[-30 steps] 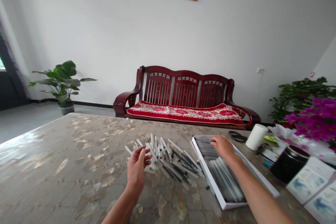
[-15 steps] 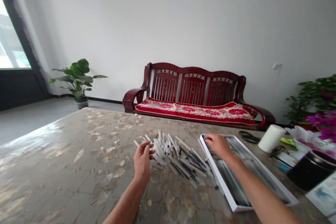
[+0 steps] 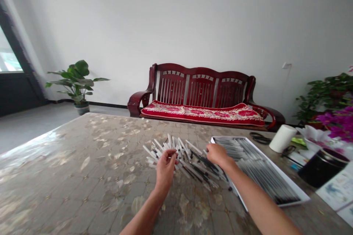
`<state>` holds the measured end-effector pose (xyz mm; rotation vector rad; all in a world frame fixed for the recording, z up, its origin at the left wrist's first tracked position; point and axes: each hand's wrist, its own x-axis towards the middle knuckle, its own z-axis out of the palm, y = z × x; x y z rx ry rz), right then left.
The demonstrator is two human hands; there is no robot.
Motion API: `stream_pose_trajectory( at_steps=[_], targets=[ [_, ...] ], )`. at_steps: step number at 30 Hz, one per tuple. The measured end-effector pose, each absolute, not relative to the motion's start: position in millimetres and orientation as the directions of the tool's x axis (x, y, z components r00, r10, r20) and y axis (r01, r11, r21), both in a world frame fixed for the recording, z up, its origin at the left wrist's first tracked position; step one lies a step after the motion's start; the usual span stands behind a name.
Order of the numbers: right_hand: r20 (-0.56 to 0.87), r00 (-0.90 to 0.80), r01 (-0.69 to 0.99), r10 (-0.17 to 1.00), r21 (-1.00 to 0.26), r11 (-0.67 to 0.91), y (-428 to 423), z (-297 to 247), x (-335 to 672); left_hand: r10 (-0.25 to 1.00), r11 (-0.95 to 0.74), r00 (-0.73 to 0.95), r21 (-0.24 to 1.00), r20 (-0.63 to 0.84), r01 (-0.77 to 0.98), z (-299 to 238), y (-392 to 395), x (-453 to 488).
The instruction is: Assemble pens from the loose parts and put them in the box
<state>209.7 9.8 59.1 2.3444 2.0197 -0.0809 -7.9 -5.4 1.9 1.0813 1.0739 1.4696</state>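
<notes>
A loose pile of pens (image 3: 190, 169) with whitish, translucent barrels and dark parts lies on the table. My left hand (image 3: 165, 167) is over the pile's near left side, thumb and fingers pinched together; a small pale bit shows at the fingertips, too small to name. On the pile's right side, by the left wall of a white box, my right hand (image 3: 217, 154) is closed with its fingers curled down; whatever they grip is hidden. Rows of similar pens (image 3: 264, 176) fill the shallow white box (image 3: 299, 191), and my right forearm crosses its near left edge.
The patterned table (image 3: 82, 183) runs up to a red wooden bench (image 3: 201, 84). Right of the box stand black scissors (image 3: 260, 138), a white roll (image 3: 282, 138), a black cup (image 3: 322, 167) and purple flowers (image 3: 335, 121). A potted plant (image 3: 78, 80) is on the floor at left.
My right hand has moved left out of the box to the edge of the pile. My left hand has shifted right over the pens. The view has tilted slightly.
</notes>
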Motion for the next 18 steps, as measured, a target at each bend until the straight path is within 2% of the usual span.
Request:
stream_pose_trajectory(
  at_steps=[2, 3, 5, 7, 9, 11, 13, 14, 16, 18],
  targets=[
    [-0.04, 0.127, 0.988, 0.991, -0.079, -0.13, 7, 66, 207, 0.994, -0.102, -0.05, 0.977, 0.094, -0.186, 1, -10, -1],
    [-0.021, 0.103, 0.981, 0.994, -0.166, -0.105, 5, 69, 203, 0.996, -0.086, -0.005, 0.98, 0.086, -0.182, 0, -12, 2],
    [0.018, 0.036, 0.91, 0.999, -0.414, -0.025, 1, 73, 189, 0.992, -0.048, 0.106, 0.984, 0.067, -0.174, -1, -18, 9],
    [0.055, -0.013, 0.767, 0.998, -0.64, 0.045, -2, 72, 171, 0.972, -0.001, 0.232, 0.99, 0.035, -0.142, -2, -24, 14],
    [0.08, -0.033, 0.645, 0.996, -0.76, 0.083, -4, 67, 157, 0.941, 0.039, 0.338, 0.996, -0.008, -0.084, -3, -29, 17],
    [0.086, -0.051, 0.595, 0.995, -0.797, 0.099, -7, 61, 152, 0.927, 0.066, 0.373, 0.996, -0.04, -0.056, -3, -30, 18],
    [0.086, -0.022, 0.697, 0.996, -0.713, 0.076, -11, 56, 157, 0.941, 0.091, 0.335, 0.992, -0.057, -0.088, -4, -29, 16],
    [0.089, 0.019, 0.792, 0.996, -0.609, 0.04, -13, 55, 163, 0.953, 0.097, 0.297, 0.988, -0.058, -0.12, -4, -27, 15],
    [0.089, 0.104, 0.945, 0.991, -0.32, -0.07, -18, 52, 176, 0.977, 0.096, 0.208, 0.977, -0.055, -0.19, -3, -23, 12],
    [0.046, 0.137, 0.987, 0.99, -0.091, -0.132, -24, 48, 187, 0.989, 0.103, 0.133, 0.96, -0.07, -0.26, -2, -18, 10]
  ],
)
